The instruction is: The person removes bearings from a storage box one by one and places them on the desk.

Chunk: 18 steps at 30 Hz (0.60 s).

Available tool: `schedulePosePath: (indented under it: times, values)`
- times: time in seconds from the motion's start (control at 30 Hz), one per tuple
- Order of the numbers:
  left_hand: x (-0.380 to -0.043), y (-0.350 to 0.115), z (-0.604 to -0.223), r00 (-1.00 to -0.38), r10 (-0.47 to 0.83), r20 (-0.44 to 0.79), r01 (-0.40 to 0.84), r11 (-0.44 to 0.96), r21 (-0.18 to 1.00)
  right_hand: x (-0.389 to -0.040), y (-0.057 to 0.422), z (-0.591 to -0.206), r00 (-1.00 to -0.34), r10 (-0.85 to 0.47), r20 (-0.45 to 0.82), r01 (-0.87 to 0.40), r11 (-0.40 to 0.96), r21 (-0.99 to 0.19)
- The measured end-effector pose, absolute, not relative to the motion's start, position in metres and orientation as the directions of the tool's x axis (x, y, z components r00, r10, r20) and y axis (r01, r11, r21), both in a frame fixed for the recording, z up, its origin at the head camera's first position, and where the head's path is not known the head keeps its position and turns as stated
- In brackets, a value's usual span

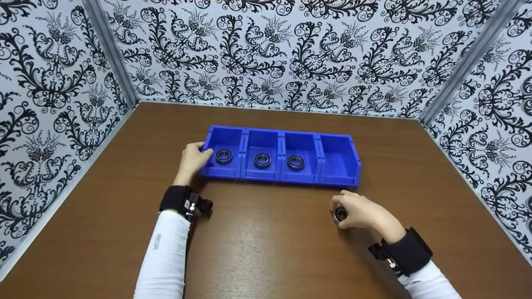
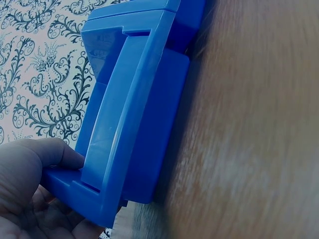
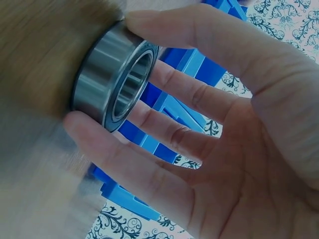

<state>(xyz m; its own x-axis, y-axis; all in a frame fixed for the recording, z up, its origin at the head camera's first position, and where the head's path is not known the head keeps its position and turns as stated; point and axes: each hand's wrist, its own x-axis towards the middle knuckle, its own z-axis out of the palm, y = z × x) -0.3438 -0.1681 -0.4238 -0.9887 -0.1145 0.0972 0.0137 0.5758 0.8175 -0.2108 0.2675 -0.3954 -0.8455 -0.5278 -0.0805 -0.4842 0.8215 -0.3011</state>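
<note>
When pinching with right hand: gripping bearing by its outer edge between thumb and fingers, spread only to the width of this ring.
Held bearing: tilted, in front of the right part of blue bin row and apart from it; cannot tell if touching table.
Left hand: curled round the left end wall of bin row, thumb on inner side; better to steady only, without pulling.
Other bearings: lying flat, one in each of three leftmost compartments; better not to jolt.
Good handling: probably lift rather than drag, squeeze moderately because of smooth metal, and turn wrist gently to level the ring.
</note>
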Motion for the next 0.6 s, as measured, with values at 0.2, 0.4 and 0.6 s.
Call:
schedulePosePath:
  times: [0.2, 0.4, 0.6]
  values:
    - [-0.3440, -0.1678, -0.4242, -0.989, -0.119, 0.091, 0.005, 0.580, 0.815, -0.2093, 0.2674, -0.3950, -0.845, -0.529, -0.081, -0.489, 0.824, -0.288]
    - [-0.3438, -0.1671, -0.4236, -0.989, -0.122, 0.088, 0.001, 0.578, 0.816, -0.2074, 0.2665, -0.3941, -0.843, -0.531, -0.085, -0.492, 0.827, -0.273]
    - [-0.3440, -0.1672, -0.4240, -0.988, -0.122, 0.093, 0.005, 0.582, 0.813, -0.2068, 0.2678, -0.3949, -0.843, -0.532, -0.075, -0.496, 0.825, -0.271]
